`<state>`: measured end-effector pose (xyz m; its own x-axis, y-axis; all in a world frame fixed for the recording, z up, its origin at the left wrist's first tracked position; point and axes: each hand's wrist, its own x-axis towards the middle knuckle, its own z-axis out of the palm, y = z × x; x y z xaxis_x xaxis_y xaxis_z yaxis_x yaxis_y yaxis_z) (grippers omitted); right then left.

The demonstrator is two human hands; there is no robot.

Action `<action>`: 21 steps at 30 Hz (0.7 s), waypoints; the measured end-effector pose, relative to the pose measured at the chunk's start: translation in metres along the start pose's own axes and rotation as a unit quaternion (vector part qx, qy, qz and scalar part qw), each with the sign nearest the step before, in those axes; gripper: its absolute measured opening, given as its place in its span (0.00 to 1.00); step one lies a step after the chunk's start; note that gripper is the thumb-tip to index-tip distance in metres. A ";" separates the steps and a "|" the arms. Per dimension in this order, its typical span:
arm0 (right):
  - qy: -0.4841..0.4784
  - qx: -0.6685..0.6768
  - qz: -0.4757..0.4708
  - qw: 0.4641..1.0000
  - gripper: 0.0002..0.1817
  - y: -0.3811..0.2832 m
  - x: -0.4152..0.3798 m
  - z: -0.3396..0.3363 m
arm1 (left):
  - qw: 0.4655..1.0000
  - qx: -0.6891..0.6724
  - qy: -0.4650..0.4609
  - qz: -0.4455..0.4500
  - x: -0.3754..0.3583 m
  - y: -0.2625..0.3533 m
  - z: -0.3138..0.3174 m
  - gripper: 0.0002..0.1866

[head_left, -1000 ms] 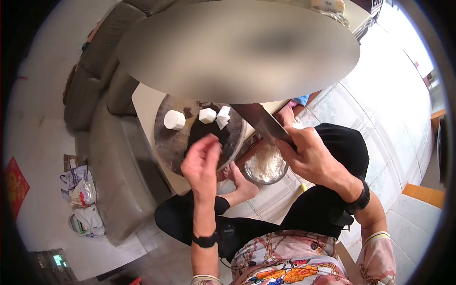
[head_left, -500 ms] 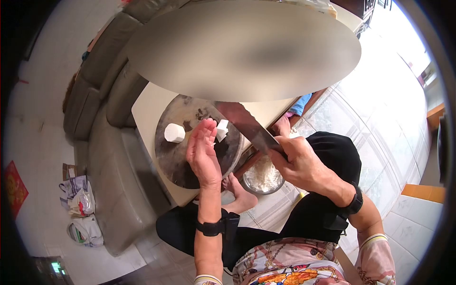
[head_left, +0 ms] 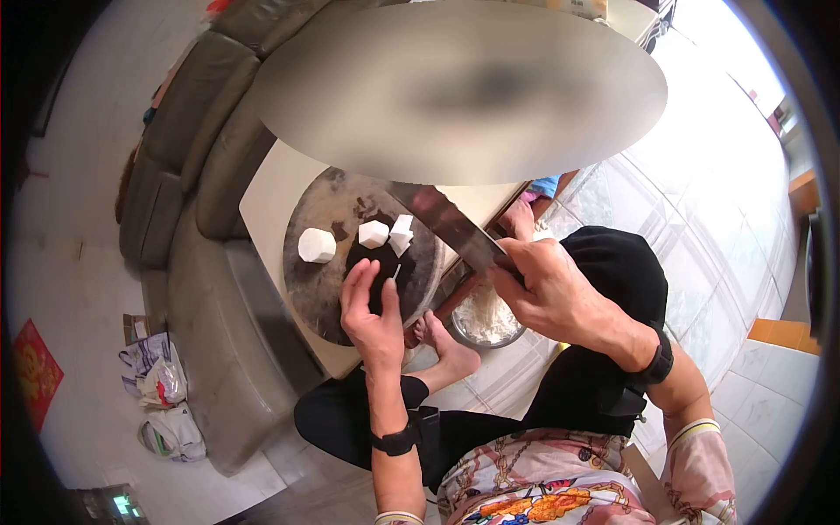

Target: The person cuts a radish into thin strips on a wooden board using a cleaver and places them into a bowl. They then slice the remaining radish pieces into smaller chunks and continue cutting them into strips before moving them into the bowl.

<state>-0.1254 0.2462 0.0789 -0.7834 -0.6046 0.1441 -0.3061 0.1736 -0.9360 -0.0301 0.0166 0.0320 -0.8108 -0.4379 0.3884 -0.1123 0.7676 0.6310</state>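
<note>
My right hand (head_left: 556, 293) is wrapped round the handle of a broad cleaver (head_left: 446, 223), its blade pointing up and left over the right edge of a round, dark-stained chopping board (head_left: 306, 302). Over the board's lower part is my left hand (head_left: 372, 315), thumb and fingers apart, with nothing held. Above its fingertips sits a white chunk (head_left: 373, 234), with cut white pieces (head_left: 401, 234) just right of it. Another white block (head_left: 317, 246) lies at the board's left. White shreds fill a metal bowl (head_left: 488, 315) on the floor below the cleaver.
The board rests on a pale table (head_left: 262, 206). A grey sofa (head_left: 206, 297) runs along the left, with bags (head_left: 162, 385) beside it on the floor. Another person's foot (head_left: 520, 219) shows by the table's right edge. A blurred oval hides the top centre.
My left hand has moved down from the cut pieces and its fingers have spread, revealing the middle white chunk. The cleaver has shifted slightly left.
</note>
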 end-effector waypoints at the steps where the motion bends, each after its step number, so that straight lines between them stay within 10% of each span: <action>1: 0.009 -0.007 -0.020 1.000 0.10 0.003 0.000 0.002 | 0.998 0.049 -0.003 0.047 -0.002 0.003 -0.002 0.14; 21: 0.063 -0.053 -0.082 0.993 0.08 0.019 0.001 0.010 | 0.978 0.127 -0.121 0.110 -0.045 0.050 0.008 0.05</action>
<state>-0.1265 0.2417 0.0577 -0.7771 -0.5313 0.3373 -0.4855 0.1652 -0.8585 -0.0037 0.0789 0.0406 -0.9400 -0.1492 0.3069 -0.0343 0.9360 0.3502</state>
